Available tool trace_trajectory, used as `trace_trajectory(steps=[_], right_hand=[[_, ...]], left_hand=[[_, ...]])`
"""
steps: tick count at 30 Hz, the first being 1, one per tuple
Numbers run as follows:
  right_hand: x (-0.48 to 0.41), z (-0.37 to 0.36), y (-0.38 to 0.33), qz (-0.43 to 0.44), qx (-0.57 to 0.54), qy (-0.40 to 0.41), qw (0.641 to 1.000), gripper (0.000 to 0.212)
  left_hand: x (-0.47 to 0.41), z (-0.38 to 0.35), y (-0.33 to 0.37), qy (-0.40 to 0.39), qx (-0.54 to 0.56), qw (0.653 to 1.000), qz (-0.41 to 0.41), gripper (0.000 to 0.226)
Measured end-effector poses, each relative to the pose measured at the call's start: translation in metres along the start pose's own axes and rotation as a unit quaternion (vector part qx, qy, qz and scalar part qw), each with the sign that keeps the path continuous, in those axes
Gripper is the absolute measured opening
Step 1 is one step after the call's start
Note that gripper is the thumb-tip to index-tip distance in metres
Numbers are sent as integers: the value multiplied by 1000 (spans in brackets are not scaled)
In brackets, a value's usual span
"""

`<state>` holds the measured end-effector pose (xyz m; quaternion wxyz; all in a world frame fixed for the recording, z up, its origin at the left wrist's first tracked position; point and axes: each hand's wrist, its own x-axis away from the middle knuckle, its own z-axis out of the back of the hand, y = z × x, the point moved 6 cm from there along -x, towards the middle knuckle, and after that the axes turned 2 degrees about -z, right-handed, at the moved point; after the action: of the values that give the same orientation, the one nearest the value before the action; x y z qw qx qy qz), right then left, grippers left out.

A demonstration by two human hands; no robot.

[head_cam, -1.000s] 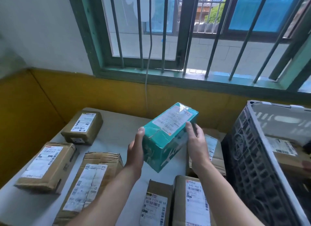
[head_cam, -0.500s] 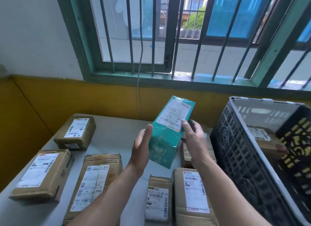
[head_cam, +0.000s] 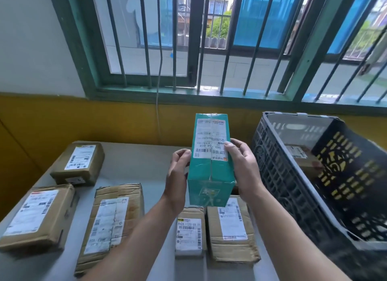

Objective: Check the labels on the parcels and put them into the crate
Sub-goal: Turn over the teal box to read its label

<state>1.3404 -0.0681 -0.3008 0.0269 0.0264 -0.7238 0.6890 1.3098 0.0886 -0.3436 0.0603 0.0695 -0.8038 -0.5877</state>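
Note:
A teal parcel (head_cam: 210,169) with a white shipping label facing me is held up above the table. My left hand (head_cam: 178,176) grips its left side and my right hand (head_cam: 240,167) grips its right side, thumb on the label. The dark plastic crate (head_cam: 278,176) stands to the right, tilted in view, with a brown labelled parcel (head_cam: 301,157) inside it. Several brown labelled parcels lie on the grey table (head_cam: 136,161): one at the back left (head_cam: 78,163), one at the far left (head_cam: 37,215), one in the middle (head_cam: 113,222), and two near me (head_cam: 189,232) (head_cam: 231,228).
A yellow lower wall and a green barred window run behind the table. A thin cord (head_cam: 159,92) hangs down from the window to the table's back edge. The crate fills the right side, close to my right forearm.
I have turned the teal parcel from tilted to upright with its label squarely facing me, and lifted it slightly. My left hand has closed in on its side. The camera has tipped right.

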Motion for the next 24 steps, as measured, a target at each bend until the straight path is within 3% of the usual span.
trace_trajectory(steps=[10, 13, 20, 24], right_hand=[[-12, 43, -50, 42, -32, -18, 998, 16], [-18, 66, -71, 51, -60, -37, 996, 12], [-40, 129, -110, 64, -86, -41, 993, 26], [-55, 164, -125, 74, -89, -45, 992, 30]], left_hand=[[-3, -65, 29, -7, 85, 993, -85, 30], [-6, -95, 43, -6, 101, 988, -118, 30], [-10, -175, 63, -11, 102, 982, -160, 20], [-17, -215, 68, -14, 106, 981, -159, 26]])
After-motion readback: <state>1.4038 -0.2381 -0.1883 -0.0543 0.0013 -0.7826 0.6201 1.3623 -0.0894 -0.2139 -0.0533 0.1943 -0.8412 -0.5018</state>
